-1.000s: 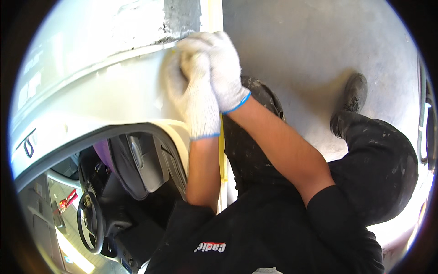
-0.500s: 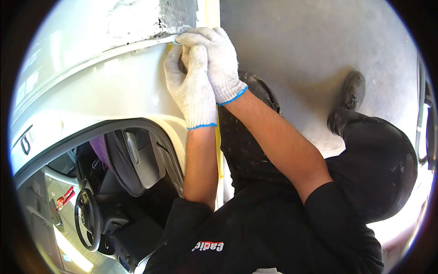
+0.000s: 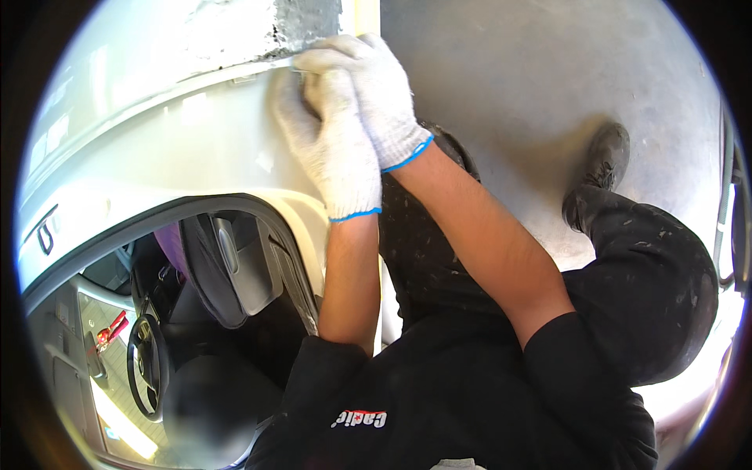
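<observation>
Both my hands wear white knit gloves with blue cuff edges and are pressed together at a seam on a white car body panel. My left hand is curled, its outer digit against the panel and blurred by motion. My right hand lies over the left one's fingers, its own fingers bent toward the seam. A thin pale-blue edge shows at the right fingertips; what it belongs to is hidden. Just beyond the fingers is a rough patch of bare, dark-mottled metal, bordered by a yellowish strip.
Below the panel a dark-framed car window opening shows a seat and a steering wheel. Grey floor lies to the right, where my bent leg and dark shoe are. Dark pipes or hoses run along the far right.
Both hands have shifted slightly up and to the right at the wrists, still together at the seam. The left hand's outer digit is now blurred.
</observation>
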Demonstrator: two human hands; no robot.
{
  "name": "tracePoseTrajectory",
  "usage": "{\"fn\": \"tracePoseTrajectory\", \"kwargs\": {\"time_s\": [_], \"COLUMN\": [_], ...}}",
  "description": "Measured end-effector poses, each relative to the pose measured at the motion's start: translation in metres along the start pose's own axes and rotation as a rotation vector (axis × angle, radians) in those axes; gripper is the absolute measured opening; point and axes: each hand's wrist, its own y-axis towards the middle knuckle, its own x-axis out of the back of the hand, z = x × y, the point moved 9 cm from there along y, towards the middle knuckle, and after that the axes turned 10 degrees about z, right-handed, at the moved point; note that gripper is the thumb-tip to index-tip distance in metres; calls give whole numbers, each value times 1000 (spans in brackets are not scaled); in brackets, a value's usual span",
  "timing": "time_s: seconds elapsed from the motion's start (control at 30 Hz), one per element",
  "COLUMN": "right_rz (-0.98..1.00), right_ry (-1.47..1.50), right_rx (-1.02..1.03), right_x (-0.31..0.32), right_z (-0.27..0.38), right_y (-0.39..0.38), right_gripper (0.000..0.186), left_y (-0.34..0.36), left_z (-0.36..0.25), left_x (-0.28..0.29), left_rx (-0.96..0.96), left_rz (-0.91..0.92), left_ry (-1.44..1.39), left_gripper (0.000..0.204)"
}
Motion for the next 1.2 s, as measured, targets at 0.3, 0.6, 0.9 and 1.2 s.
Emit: {"fn": "tracePoseTrajectory", "kwargs": {"time_s": [0.3,0.6,0.9,1.2], "right_rz": [-9,-80,46,125], "right_ry": [-47,-45,-166,-255], "right_rx": [-62,-4,3,40], "right_x": [-3,17,14,8], "right_z": [-11,35,82,111], "right_y": [-5,15,36,43], "right_gripper": [30,19,22,24], "left_y": [1,-6,-4,0], "left_z": [8,-28,-48,-52], "left_x": [-5,10,39,57], "left_rx": [22,45,57,41], "left_rz": [3,-73,-140,-31], "left_ry": [78,-69,-370,-471], "left_gripper": [55,41,37,36]}}
